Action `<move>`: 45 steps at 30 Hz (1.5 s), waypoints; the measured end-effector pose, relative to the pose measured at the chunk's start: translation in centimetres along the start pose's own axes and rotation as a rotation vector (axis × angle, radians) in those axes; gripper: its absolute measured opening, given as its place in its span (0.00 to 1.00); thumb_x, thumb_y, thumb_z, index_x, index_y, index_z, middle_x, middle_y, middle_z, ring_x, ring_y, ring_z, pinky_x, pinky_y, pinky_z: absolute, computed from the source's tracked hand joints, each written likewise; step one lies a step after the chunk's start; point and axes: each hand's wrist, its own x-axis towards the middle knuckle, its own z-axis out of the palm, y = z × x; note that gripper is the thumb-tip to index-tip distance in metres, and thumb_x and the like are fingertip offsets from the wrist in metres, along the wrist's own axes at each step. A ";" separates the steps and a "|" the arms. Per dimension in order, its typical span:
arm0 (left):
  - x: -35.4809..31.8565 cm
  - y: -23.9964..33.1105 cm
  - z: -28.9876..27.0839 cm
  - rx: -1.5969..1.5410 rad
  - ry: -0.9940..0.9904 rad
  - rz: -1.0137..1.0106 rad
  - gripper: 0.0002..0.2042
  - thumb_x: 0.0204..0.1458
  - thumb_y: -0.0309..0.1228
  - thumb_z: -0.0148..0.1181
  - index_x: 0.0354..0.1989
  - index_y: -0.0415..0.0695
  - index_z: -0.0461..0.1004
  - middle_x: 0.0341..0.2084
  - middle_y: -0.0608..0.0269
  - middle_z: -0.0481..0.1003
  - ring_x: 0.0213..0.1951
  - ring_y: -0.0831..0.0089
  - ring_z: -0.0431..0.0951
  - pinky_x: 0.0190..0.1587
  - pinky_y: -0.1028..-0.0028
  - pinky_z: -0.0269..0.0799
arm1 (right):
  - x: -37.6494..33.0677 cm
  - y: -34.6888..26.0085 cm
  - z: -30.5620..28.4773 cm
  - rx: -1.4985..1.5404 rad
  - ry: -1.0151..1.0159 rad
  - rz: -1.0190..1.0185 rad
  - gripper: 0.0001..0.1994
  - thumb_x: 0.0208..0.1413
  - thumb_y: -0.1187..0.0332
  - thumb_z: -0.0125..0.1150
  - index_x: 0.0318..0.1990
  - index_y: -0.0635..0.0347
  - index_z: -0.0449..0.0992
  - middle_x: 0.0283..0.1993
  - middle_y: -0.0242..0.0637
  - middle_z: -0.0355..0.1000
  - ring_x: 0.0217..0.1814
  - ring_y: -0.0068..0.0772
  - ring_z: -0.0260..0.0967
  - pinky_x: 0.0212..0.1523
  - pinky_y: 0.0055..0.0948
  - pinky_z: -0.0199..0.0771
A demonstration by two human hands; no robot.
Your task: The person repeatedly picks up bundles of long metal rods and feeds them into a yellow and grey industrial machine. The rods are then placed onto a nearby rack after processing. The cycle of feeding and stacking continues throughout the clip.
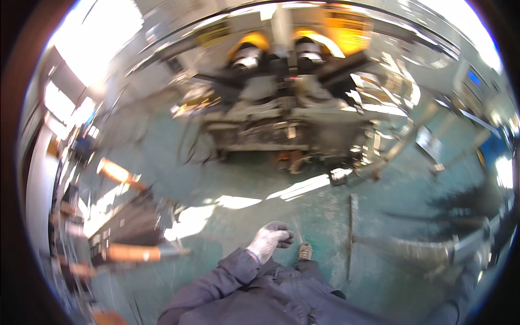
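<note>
My left hand (269,241), in a white glove with grey fingers, hangs in front of my body over the green floor. Its fingers are loosely bent and somewhat apart, and I see nothing held in them. On the far right, the dark sleeve of my right arm (457,292) stretches out toward a blurred grey metal part (471,238) with a long bar. My right hand is smeared by motion there, so its fingers and any hold cannot be made out. One light-coloured shoe (305,251) shows beyond my left hand.
Ahead stands a large machine (260,130) with yellow parts and two round units. Blurred orange-brown pieces (132,253) and a dark surface lie at left. A thin bar (353,235) is on the green floor (233,216). A screened panel (474,78) stands at far right.
</note>
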 end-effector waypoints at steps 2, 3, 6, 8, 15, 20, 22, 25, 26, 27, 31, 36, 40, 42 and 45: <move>-1.3 -1.7 -3.5 -0.030 0.156 0.010 0.16 0.67 0.24 0.64 0.61 0.34 0.75 0.46 0.48 0.85 0.45 0.58 0.89 0.50 0.60 0.87 | -9.3 -10.0 0.4 0.210 -0.128 -0.047 0.27 0.77 0.45 0.47 0.55 0.56 0.86 0.51 0.52 0.87 0.57 0.63 0.83 0.59 0.56 0.80; -1.9 -2.2 -5.7 -0.085 0.213 0.006 0.15 0.67 0.24 0.64 0.60 0.34 0.75 0.46 0.49 0.85 0.45 0.58 0.89 0.50 0.61 0.87 | -14.3 -14.7 -0.1 0.282 -0.260 -0.056 0.26 0.76 0.46 0.48 0.54 0.56 0.86 0.51 0.51 0.87 0.57 0.62 0.83 0.60 0.56 0.80; -5.0 -4.1 -12.5 -0.266 0.367 0.076 0.14 0.66 0.24 0.64 0.58 0.38 0.76 0.46 0.49 0.86 0.44 0.59 0.89 0.48 0.61 0.86 | -28.3 -24.9 -3.5 0.365 -0.722 -0.092 0.24 0.74 0.48 0.53 0.54 0.56 0.87 0.52 0.50 0.87 0.58 0.60 0.83 0.62 0.54 0.79; -7.4 -4.8 -17.0 -0.349 0.500 0.157 0.14 0.66 0.24 0.64 0.58 0.38 0.76 0.45 0.49 0.86 0.44 0.59 0.89 0.48 0.61 0.86 | -34.5 -28.2 -5.5 0.324 -1.008 -0.103 0.22 0.72 0.49 0.56 0.53 0.56 0.87 0.52 0.49 0.87 0.59 0.59 0.83 0.64 0.53 0.79; -17.0 -4.1 -37.8 -0.278 0.837 0.455 0.13 0.63 0.21 0.66 0.56 0.41 0.79 0.45 0.58 0.86 0.46 0.65 0.87 0.50 0.63 0.85 | -44.2 -46.8 -9.3 0.245 -1.423 -0.955 0.19 0.63 0.54 0.67 0.53 0.58 0.88 0.52 0.50 0.88 0.58 0.57 0.85 0.66 0.50 0.80; -29.3 0.3 -56.9 0.093 1.169 0.853 0.09 0.66 0.22 0.68 0.52 0.41 0.82 0.46 0.63 0.83 0.47 0.73 0.83 0.56 0.70 0.81 | -46.5 -74.6 -19.2 0.799 -1.376 -0.886 0.25 0.60 0.60 0.75 0.60 0.65 0.82 0.48 0.54 0.87 0.54 0.55 0.87 0.58 0.46 0.84; -35.2 2.5 -63.7 0.251 1.293 1.045 0.08 0.67 0.21 0.68 0.51 0.39 0.81 0.45 0.65 0.83 0.48 0.75 0.82 0.56 0.72 0.80 | -47.0 -83.4 -24.3 0.721 -1.346 -0.856 0.24 0.62 0.60 0.74 0.61 0.64 0.81 0.48 0.53 0.87 0.53 0.55 0.87 0.58 0.47 0.84; -42.5 5.1 -72.6 0.695 1.732 0.900 0.11 0.66 0.24 0.66 0.55 0.40 0.80 0.46 0.57 0.83 0.44 0.64 0.86 0.52 0.66 0.82 | -49.7 -93.2 -31.5 0.762 -1.399 -0.898 0.25 0.63 0.59 0.74 0.63 0.62 0.81 0.49 0.51 0.88 0.55 0.56 0.86 0.60 0.47 0.84; -43.9 5.6 -74.9 0.613 1.809 0.747 0.13 0.65 0.26 0.67 0.57 0.40 0.80 0.45 0.53 0.85 0.45 0.60 0.87 0.52 0.64 0.83 | -51.3 -95.8 -33.7 0.802 -1.412 -0.975 0.25 0.63 0.59 0.74 0.63 0.62 0.81 0.50 0.51 0.87 0.55 0.56 0.86 0.61 0.47 0.83; -44.8 6.1 -77.1 0.687 1.952 0.590 0.16 0.64 0.30 0.68 0.58 0.40 0.80 0.44 0.48 0.87 0.47 0.53 0.89 0.54 0.59 0.83 | -53.3 -98.5 -35.8 0.786 -1.437 -1.066 0.25 0.63 0.59 0.74 0.64 0.61 0.81 0.50 0.51 0.87 0.55 0.56 0.86 0.61 0.47 0.83; -43.5 6.1 -82.3 0.652 1.941 0.206 0.13 0.66 0.35 0.67 0.53 0.41 0.82 0.45 0.46 0.86 0.48 0.42 0.86 0.54 0.53 0.82 | -63.2 -108.2 -42.4 0.794 -1.564 -1.356 0.27 0.62 0.57 0.75 0.65 0.61 0.80 0.56 0.52 0.86 0.58 0.55 0.85 0.62 0.47 0.83; -40.7 6.3 -85.3 0.666 2.043 0.289 0.09 0.66 0.29 0.67 0.50 0.40 0.82 0.44 0.48 0.84 0.45 0.48 0.86 0.51 0.55 0.81 | -77.7 -119.1 -47.0 0.877 -1.550 -1.638 0.30 0.60 0.55 0.78 0.65 0.61 0.80 0.59 0.52 0.85 0.64 0.57 0.82 0.64 0.50 0.81; -39.8 8.9 -88.0 0.324 2.038 0.348 0.10 0.65 0.23 0.64 0.52 0.35 0.82 0.41 0.51 0.83 0.42 0.59 0.86 0.48 0.62 0.81 | -88.9 -127.5 -49.1 0.779 -1.671 -1.660 0.41 0.59 0.56 0.80 0.74 0.67 0.69 0.66 0.64 0.77 0.72 0.67 0.72 0.71 0.55 0.74; -39.6 9.8 -88.4 0.096 1.984 0.390 0.10 0.66 0.21 0.62 0.52 0.33 0.82 0.41 0.52 0.82 0.42 0.65 0.84 0.48 0.66 0.80 | -93.9 -131.0 -50.2 0.741 -1.485 -1.774 0.44 0.60 0.54 0.78 0.77 0.67 0.63 0.68 0.62 0.74 0.72 0.67 0.70 0.71 0.57 0.73; -39.7 10.1 -88.6 0.246 2.012 0.343 0.13 0.64 0.19 0.59 0.55 0.31 0.81 0.44 0.52 0.81 0.43 0.68 0.82 0.49 0.69 0.78 | -99.4 -135.1 -51.4 0.604 -1.296 -1.910 0.43 0.63 0.44 0.75 0.76 0.62 0.65 0.69 0.55 0.75 0.74 0.59 0.71 0.70 0.53 0.76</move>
